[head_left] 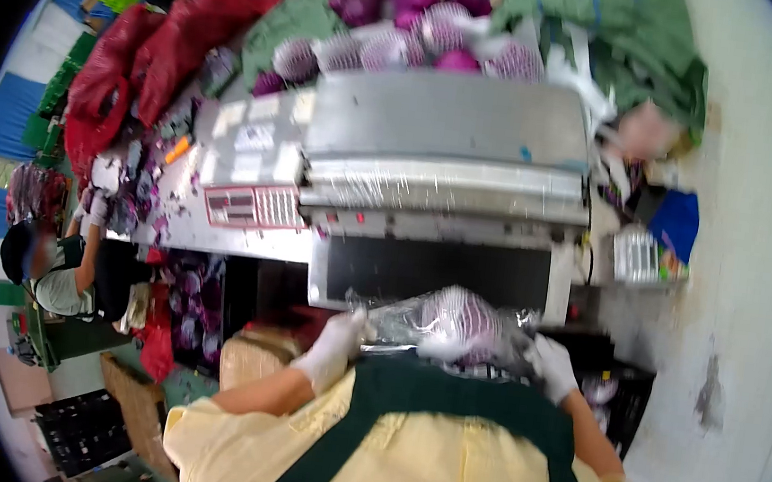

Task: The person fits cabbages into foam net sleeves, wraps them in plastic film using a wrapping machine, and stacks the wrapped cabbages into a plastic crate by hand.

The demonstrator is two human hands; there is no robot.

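Produce (pixel 462 322) sits between left fingers (pixel 357 325) and right fingers (pixel 542 354), both clamped on clear film (pixel 398 319)

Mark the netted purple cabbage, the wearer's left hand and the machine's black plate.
Netted purple cabbage (pixel 464 322): head view, middle of its netted side.
Left hand (pixel 332 351): head view, middle of the glove.
Black plate (pixel 439 274): head view, bare middle.

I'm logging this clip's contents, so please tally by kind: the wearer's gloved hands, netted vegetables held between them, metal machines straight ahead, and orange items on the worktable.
Gloved hands: 2 (left hand, right hand)
Netted purple vegetable: 1
Metal machine: 1
Orange item: 1
Total: 5
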